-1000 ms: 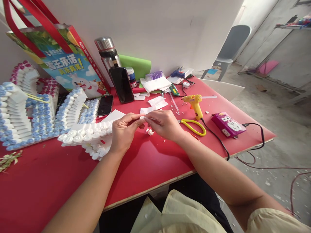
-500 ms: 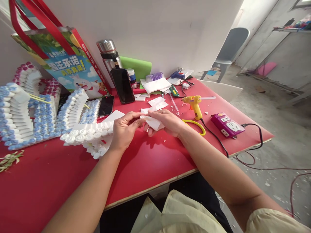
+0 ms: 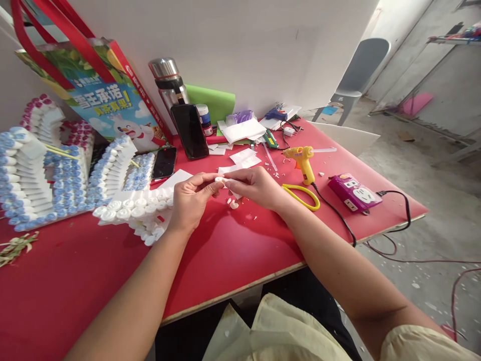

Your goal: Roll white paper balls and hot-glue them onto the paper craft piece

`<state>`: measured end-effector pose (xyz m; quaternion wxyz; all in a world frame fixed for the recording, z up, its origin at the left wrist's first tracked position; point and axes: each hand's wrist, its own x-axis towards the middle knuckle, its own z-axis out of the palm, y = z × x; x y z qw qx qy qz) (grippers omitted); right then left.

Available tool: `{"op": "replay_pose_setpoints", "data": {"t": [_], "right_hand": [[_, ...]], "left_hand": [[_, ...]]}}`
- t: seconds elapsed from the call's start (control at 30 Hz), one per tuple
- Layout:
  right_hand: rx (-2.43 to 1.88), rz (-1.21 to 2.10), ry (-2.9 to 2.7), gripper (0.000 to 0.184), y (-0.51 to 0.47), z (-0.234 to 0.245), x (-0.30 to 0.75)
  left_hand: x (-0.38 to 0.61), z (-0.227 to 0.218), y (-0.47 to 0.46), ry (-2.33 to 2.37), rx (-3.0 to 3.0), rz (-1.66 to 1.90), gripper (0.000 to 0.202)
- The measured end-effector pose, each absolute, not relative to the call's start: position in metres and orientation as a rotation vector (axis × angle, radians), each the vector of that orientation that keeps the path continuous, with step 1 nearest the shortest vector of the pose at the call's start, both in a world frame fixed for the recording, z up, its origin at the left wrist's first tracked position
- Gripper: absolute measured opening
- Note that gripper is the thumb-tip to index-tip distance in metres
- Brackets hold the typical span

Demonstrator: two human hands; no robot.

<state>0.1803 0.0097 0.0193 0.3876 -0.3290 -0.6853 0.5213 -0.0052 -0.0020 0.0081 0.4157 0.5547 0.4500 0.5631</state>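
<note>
One white roll [image 3: 219, 179] sits between the fingers [image 3: 211, 189] of the left hand [image 3: 191, 203] and right hand [image 3: 259, 188], pinched at their tips.

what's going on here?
A person's bare left hand pinches a small white roll, while the right hand holds flat white material close against it. Both hands are above the red table. Beside the left hand sits a piece covered in white rosettes. A yellow glue gun, in neither hand, is on the table past the right hand, near a purple power outlet.
</note>
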Motion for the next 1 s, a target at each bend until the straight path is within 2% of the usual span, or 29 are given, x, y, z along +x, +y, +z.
{"op": "replay_pose_setpoints", "data": {"t": [0.2,0.37,0.8,1.0], "right_hand": [[-1.039,0.949,-1.811,0.028,0.0055,0.0146,0.1755],[-0.936,0.532,-1.922,0.022,0.0027,0.0128,0.1739],[-0.804,0.503,-2.084,0.02,0.0077,0.01,0.1804],[-0.914,0.576,-2.053,0.019,0.0081,0.009,0.1787]], "left_hand": [[-0.0025,0.0051,-0.0015,1.108,1.336,1.453,0.02],[-0.0034,0.0039,-0.0013,1.075,1.317,1.464,0.022],[-0.0088,0.0012,0.0007,1.002,1.423,1.425,0.034],[-0.0073,-0.0016,0.0005,1.075,1.45,1.363,0.03]]}}
